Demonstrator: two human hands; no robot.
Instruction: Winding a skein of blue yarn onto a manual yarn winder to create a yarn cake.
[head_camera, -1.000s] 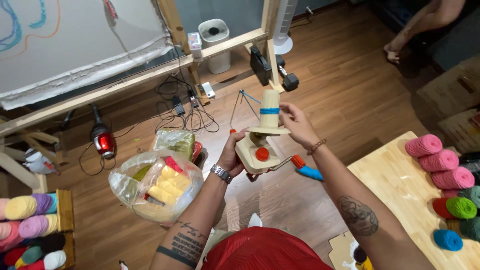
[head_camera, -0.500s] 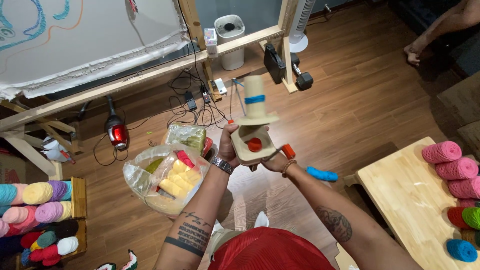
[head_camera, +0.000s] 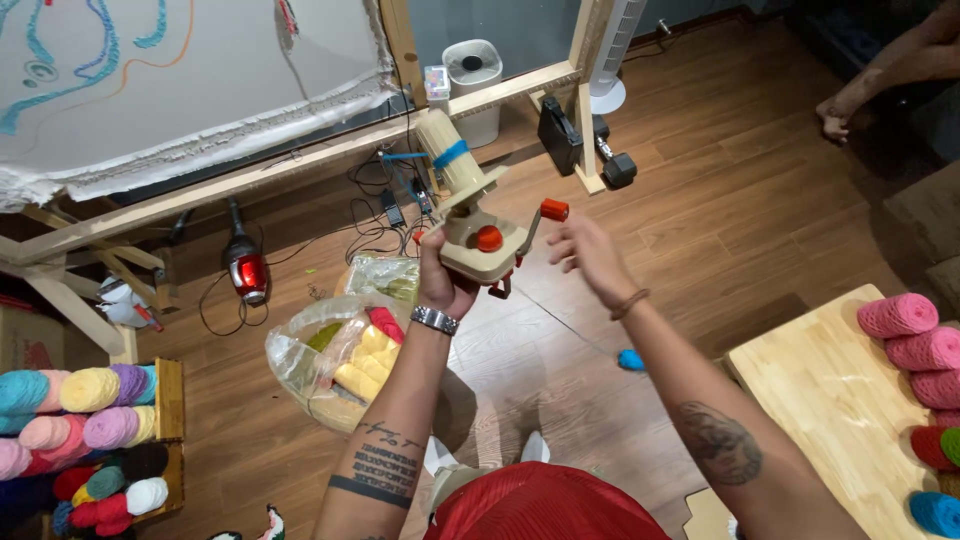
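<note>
Clamped tight with the left fingers (head_camera: 437, 262) round the base of the winder (head_camera: 482, 248): left hand (head_camera: 445, 285) alone carrying it now. Half a second back, propped from underneath by the right hand (head_camera: 590, 255) as well; off it now. Right fingers (head_camera: 562, 235) released and spread, gripping nothing, hovering just beside the crank (head_camera: 553, 209) and, as far as can be told, not touching it.

Tipped over, too: upright a moment ago, leaning up and to the left now, with the cone (head_camera: 445, 150) pointing toward the frame (head_camera: 300, 165) and a band of blue yarn (head_camera: 451, 156) wound round it. Crank swung up to the upper right, orange knob clear of the body. Red knob (head_camera: 489, 238) facing the camera.

Held well above the floor, in front of the chest, clear of the tabletop (head_camera: 820, 400) at the right. One-handed and tilted, so less steady than with both hands under it, by the look of it.

Further out: a thin strand running down past the right wrist toward a blue ball (head_camera: 630, 360) on the floor. Hanging by the left forearm, a clear bag (head_camera: 335, 365) of yellow and red yarn. On the tabletop, pink skeins (head_camera: 900, 315). At the far left, shelves (head_camera: 165, 400) of mixed yarn. Top right, another person's foot (head_camera: 835, 115), well apart.
</note>
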